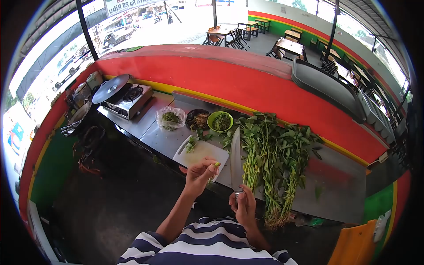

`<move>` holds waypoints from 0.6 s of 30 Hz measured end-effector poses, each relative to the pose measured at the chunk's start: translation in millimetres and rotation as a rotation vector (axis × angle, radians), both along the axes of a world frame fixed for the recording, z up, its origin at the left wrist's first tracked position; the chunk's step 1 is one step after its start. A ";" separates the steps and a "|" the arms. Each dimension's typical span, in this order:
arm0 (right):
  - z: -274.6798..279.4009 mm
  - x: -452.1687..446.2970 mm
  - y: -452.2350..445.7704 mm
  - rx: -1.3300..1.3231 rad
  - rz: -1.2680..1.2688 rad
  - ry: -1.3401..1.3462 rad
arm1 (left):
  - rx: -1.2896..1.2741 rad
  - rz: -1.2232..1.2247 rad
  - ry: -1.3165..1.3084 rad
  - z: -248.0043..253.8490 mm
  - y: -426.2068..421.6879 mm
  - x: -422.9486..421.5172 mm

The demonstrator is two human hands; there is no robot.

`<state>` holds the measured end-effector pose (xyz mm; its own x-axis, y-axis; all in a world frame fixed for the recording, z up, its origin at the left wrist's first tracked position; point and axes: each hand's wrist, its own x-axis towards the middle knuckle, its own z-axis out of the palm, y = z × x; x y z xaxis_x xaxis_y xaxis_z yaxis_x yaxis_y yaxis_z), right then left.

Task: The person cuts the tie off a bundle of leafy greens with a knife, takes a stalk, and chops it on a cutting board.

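Note:
Over the near edge of a white cutting board (205, 152), my left hand (198, 176) pinches a short green stem piece (217, 164) between thumb and fingers. My right hand (243, 206) is closed around the handle of a large knife (236, 159), whose broad blade points away from me, right of the board. Some cut greens (191, 144) lie on the board's far left part. Beside the blade, a big heap of leafy greens with long stems (267, 154) spreads over the metal counter, roots toward me.
Behind the board are a green bowl of chopped greens (227, 121), a dark bowl with brownish strands (199, 121) and a clear plastic bag of greens (170, 116). A gas stove (128, 106) with a round lid (110, 88) stands left. A red wall (212, 75) bounds the counter's far side.

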<state>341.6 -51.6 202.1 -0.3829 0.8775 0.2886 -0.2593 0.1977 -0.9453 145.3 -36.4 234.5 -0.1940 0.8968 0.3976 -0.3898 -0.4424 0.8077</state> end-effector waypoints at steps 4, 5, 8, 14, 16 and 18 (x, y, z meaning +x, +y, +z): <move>14.1 -0.4 -9.7 0.048 0.051 0.032 | -0.009 0.003 0.041 7.0 -6.7 1.6; 14.4 -1.1 -10.6 0.039 0.043 0.037 | -0.019 -0.004 0.045 8.1 -7.8 2.4; 13.7 -2.0 -13.8 0.087 0.016 0.050 | -0.014 -0.017 0.096 9.3 -12.0 4.4; 10.0 -1.2 -17.9 0.041 0.010 0.087 | -0.053 -0.016 0.189 14.5 -19.9 4.5; 13.8 -1.7 -18.3 0.066 0.015 0.093 | -0.036 0.011 0.239 15.2 -20.8 5.3; 16.1 -3.1 -18.8 0.072 0.014 0.090 | -0.032 0.010 0.237 13.8 -20.4 5.4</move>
